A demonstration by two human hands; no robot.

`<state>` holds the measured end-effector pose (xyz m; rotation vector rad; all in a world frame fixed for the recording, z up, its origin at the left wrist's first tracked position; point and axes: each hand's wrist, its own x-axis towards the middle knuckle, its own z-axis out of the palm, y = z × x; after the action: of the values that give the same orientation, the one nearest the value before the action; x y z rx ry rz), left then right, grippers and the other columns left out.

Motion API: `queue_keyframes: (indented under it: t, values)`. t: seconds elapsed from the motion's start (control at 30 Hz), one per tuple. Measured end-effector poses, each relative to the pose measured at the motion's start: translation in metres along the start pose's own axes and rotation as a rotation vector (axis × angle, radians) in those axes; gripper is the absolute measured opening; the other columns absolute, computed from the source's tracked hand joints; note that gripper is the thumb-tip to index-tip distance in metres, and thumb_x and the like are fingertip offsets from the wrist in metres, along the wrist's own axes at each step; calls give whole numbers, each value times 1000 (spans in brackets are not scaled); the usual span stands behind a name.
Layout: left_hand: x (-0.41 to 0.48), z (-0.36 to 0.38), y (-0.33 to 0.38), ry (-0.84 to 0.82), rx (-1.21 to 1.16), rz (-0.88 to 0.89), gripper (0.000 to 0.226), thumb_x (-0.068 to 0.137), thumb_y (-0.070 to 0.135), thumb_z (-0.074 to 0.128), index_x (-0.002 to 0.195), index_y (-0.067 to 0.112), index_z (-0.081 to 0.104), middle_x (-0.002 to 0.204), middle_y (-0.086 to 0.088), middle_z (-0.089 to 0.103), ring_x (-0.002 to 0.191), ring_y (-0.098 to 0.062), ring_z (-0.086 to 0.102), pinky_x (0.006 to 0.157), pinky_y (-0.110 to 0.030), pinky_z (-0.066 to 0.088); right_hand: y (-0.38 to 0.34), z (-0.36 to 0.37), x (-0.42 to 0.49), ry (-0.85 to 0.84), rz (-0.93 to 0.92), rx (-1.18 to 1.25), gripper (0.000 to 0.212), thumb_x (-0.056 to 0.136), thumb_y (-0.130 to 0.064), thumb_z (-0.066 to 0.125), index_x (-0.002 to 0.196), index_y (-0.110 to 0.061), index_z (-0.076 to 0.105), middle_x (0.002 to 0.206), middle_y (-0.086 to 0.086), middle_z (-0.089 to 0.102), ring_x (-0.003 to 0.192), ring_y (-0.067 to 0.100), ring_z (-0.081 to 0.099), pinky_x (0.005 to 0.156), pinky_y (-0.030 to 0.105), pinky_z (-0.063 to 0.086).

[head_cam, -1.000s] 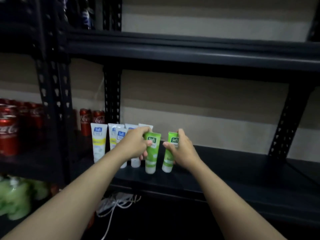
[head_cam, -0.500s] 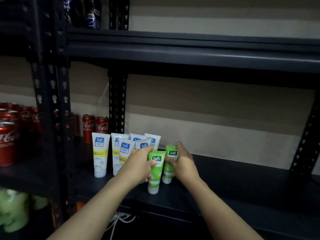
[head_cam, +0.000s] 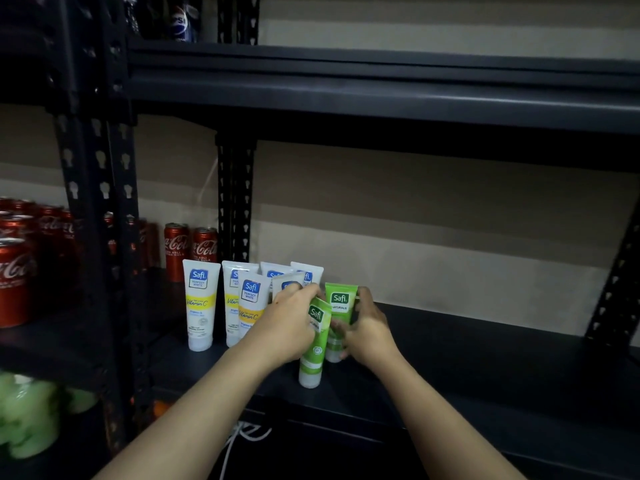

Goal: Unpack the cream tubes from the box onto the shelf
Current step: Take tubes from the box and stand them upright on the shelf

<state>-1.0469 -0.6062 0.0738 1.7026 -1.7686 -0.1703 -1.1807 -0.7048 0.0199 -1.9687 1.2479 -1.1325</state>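
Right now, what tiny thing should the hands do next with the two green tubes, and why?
Probably tip the front green plastic tube upright, then let go. The left hand grips it leaning, cap down on the dark metal shelf, while the right hand holds the rear green plastic tube standing straight beside it.

— What's behind?
— A beige wall [head_cam: 433, 202] with a paler band, dimly lit.
— And furniture?
— Black upper shelf board [head_cam: 381, 95] at twelve o'clock, perforated upright [head_cam: 97, 202] at nine, red cans [head_cam: 14, 278] beside it.
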Motion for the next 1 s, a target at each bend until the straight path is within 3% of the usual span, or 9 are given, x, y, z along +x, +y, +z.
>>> queue_keyframes:
  t: [0.13,0.27,0.37,0.47,0.67,0.87,1.0]
  values:
    - [-1,0,0,-52,28,-21,48,85,20,58,131,25,43,120,4,43,115,-18,47,89,-28,44,0,1,-1,-23,-2,28,33,80,-13,67,94,-33,44,96,2,63,74,20,67,56,45,59]
    - [-2,10,0,61,48,-19,58,85,47,62,135,24,44,127,3,46,124,-16,42,99,-29,36,-6,-2,-4,-56,-24,37,42,80,-6,56,109,-32,40,99,1,62,77,17,65,50,39,58]
    - [-2,16,-3,108,28,-3,52,89,43,59,134,24,43,128,4,48,124,-17,42,102,-31,37,-3,-1,-4,-46,-54,-22,51,81,-7,54,117,-36,33,101,0,62,79,20,66,60,44,59]
    - [-2,17,-6,95,14,10,50,89,37,60,133,25,40,129,4,46,124,-16,42,100,-29,35,-1,0,-4,-34,-45,-25,49,84,-8,59,110,-41,34,103,-5,61,81,19,67,66,46,59]
    - [-2,17,-8,60,24,-6,57,83,42,66,129,26,38,124,6,46,118,-14,45,97,-31,39,-2,-1,-3,-45,-16,-14,39,86,-11,62,112,-32,42,102,-6,58,81,18,66,67,43,59]
    - [-1,15,-2,21,-18,-48,48,77,32,66,117,24,40,114,6,48,112,-17,49,94,-33,42,-2,-2,-3,-42,-16,-38,38,84,-12,64,109,-32,43,100,-7,60,74,16,66,60,37,58]
    - [0,14,3,-8,-36,-39,59,80,29,64,130,22,35,126,2,46,119,-17,44,94,-27,37,-1,-3,-3,-40,-18,-45,40,84,-11,64,110,-33,42,101,-8,59,72,15,64,59,34,57]
